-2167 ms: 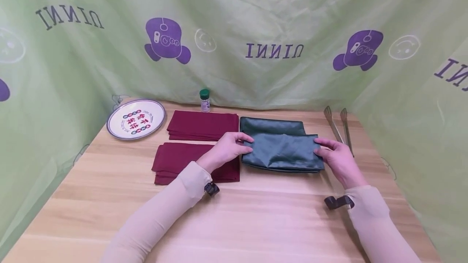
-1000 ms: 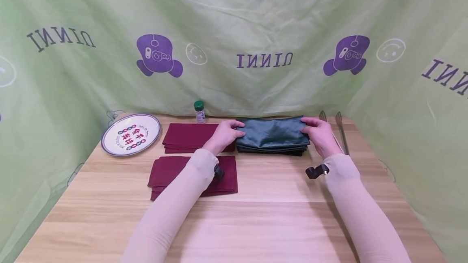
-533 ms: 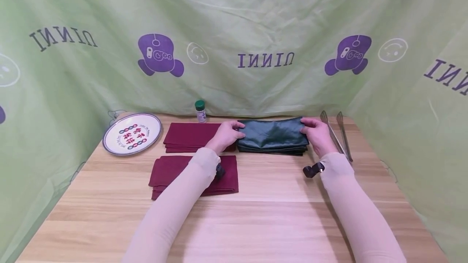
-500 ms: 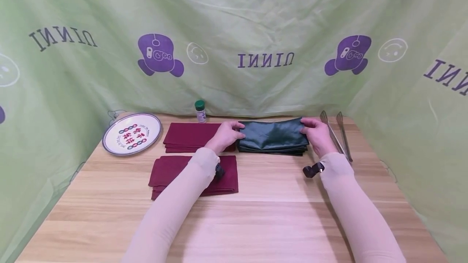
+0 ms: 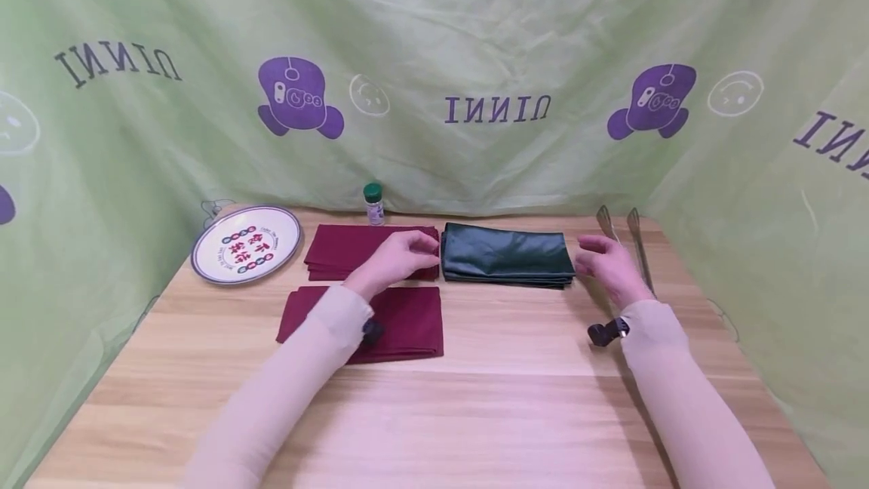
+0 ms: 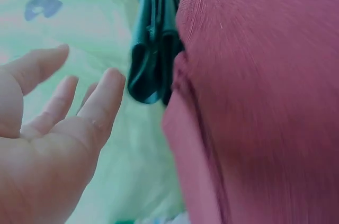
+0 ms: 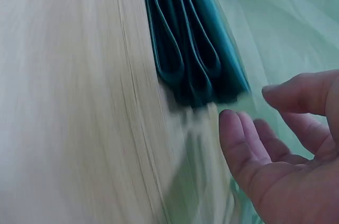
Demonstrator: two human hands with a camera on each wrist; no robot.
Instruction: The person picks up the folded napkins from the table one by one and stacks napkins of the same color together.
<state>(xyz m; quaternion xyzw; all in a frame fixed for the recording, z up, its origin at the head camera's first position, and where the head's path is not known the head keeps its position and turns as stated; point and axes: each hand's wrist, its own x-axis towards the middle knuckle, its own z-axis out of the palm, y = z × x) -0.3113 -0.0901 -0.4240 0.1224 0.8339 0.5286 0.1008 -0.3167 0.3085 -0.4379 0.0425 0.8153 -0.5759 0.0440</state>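
A stack of folded dark green satin cloths (image 5: 505, 253) lies flat at the back of the table, its layered folds showing in both wrist views. Off its left end, my left hand (image 5: 396, 261) hovers above the folded maroon cloths, fingers loosely bent and holding nothing. My right hand (image 5: 611, 266) is just past the stack's right end, thumb and fingers parted with nothing between them. Two stacks of maroon cloth lie to the left: a back one (image 5: 346, 247) and a front one (image 5: 407, 319), the latter partly covered by my left sleeve.
A white plate (image 5: 246, 244) with a blue rim and red characters sits at the back left. Behind the maroon cloth stands a small green-capped shaker jar (image 5: 374, 204). Metal tongs (image 5: 638, 236) lie beyond my right hand. A green curtain (image 5: 434, 157) surrounds the wooden table (image 5: 462, 421).
The top green cloth was carried back and laid on the green stack. Both hands have since released it, the left moving left and the right moving right.
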